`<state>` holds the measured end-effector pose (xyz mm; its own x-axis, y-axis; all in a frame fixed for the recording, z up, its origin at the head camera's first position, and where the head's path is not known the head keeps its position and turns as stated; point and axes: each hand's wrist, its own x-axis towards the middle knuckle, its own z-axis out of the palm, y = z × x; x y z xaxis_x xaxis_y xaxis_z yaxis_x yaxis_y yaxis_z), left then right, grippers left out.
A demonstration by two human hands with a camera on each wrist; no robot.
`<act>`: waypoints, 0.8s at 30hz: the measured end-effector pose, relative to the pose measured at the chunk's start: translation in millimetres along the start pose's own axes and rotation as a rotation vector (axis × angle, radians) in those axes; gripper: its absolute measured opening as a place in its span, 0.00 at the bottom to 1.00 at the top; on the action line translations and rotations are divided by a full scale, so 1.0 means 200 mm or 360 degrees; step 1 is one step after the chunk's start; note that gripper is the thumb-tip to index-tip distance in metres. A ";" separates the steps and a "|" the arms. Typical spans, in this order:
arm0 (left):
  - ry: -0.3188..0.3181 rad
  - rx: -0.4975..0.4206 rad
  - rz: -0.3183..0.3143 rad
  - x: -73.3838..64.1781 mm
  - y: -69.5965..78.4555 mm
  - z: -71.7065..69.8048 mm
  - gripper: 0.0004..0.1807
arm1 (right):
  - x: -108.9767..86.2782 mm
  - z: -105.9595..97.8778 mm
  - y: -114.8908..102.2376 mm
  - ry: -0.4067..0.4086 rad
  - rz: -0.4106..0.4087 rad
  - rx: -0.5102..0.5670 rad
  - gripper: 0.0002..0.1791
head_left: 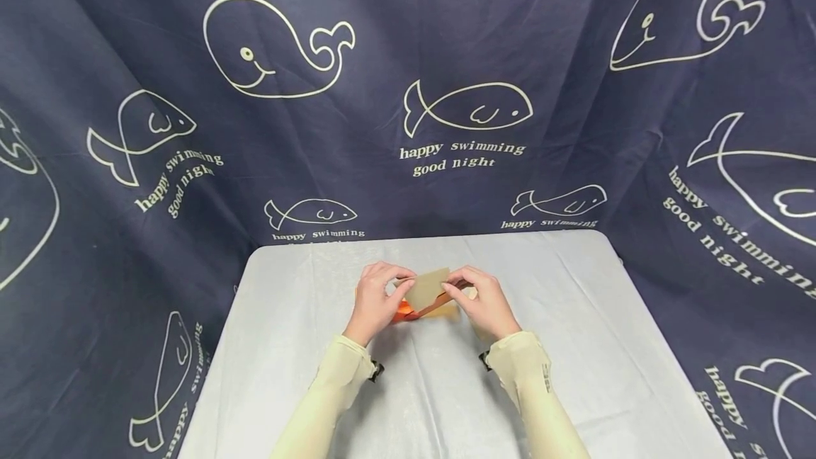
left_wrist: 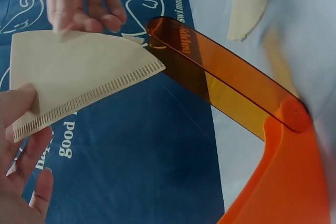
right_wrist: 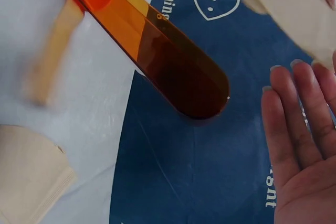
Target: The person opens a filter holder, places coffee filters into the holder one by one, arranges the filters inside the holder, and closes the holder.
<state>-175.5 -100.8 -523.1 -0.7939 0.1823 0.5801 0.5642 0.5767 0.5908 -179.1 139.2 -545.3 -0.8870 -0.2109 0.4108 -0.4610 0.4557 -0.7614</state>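
Note:
A tan paper coffee filter point(left_wrist: 79, 72) with a crimped edge is held up between both hands. My left hand point(head_left: 376, 299) pinches one corner, its thumb lying over the paper near the crimped seam. On the opposite edge, my right hand point(head_left: 481, 299) pinches the filter with the thumb and a fingertip. Its other fingers point(right_wrist: 294, 124) extend loosely in the right wrist view. Just below the filter stands an orange container point(left_wrist: 294, 182) with a see-through amber lid point(left_wrist: 226, 72) swung up on its hinge.
Another tan coffee filter point(right_wrist: 29, 171) lies on the white-covered table point(head_left: 421, 402) beside the container. A blurred tan strip point(right_wrist: 55, 51) shows near the hinge. Behind the table hangs a dark blue curtain point(head_left: 382, 41) printed with whales and fish.

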 end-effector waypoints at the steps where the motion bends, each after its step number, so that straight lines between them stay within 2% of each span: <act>1: 0.0016 -0.0018 -0.0021 0.00 0.00 0.00 0.05 | 0.00 0.01 0.01 -0.0010 -0.0003 0.0014 0.03; 8: 0.0036 -0.0092 -0.0134 -0.01 0.01 0.00 0.05 | -0.01 0.03 0.03 -0.0056 -0.0039 0.0093 0.03; 16: 0.0020 -0.0069 -0.0098 -0.02 0.00 0.00 0.06 | -0.02 0.03 0.03 -0.0045 -0.0020 0.0086 0.02; 24: -0.0111 -0.0093 -0.0115 -0.01 -0.01 -0.01 0.08 | -0.01 0.00 0.01 -0.0119 -0.0072 -0.0016 0.03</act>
<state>-173.9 -104.0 -523.1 -0.8455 0.1983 0.4958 0.5158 0.5431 0.6626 -177.7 141.1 -548.0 -0.8651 -0.2954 0.4055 -0.5005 0.4527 -0.7380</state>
